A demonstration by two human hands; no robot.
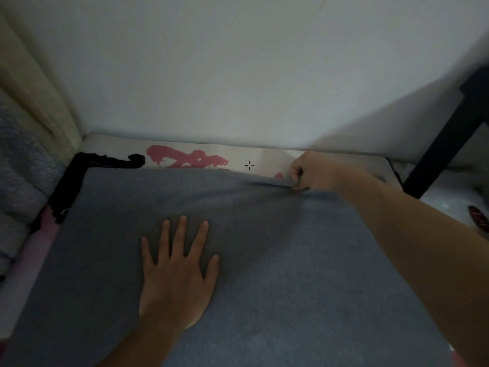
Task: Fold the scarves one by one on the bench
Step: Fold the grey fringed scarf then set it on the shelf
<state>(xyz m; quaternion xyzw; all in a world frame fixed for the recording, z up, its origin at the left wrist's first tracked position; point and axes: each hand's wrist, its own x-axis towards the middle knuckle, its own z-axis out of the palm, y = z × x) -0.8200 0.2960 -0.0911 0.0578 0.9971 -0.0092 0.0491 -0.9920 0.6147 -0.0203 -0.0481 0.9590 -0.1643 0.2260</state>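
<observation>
A large grey scarf (pixel 277 260) lies spread flat over the bench, covering most of it. My left hand (pixel 177 268) lies flat on the middle of the scarf, fingers straight and spread, pressing it down. My right hand (pixel 309 172) reaches to the far edge of the scarf near the wall and pinches that edge, with a crease running out from the grip. The bench (pixel 254 156) shows as a white strip with red and black print beyond the scarf's far edge.
A white wall (pixel 238 75) rises right behind the bench. A cream curtain (pixel 34 96) and a pale blue knitted fabric (pixel 18 176) are at the left. A black post (pixel 447 139) stands at the right, with a small red object (pixel 479 217) below it.
</observation>
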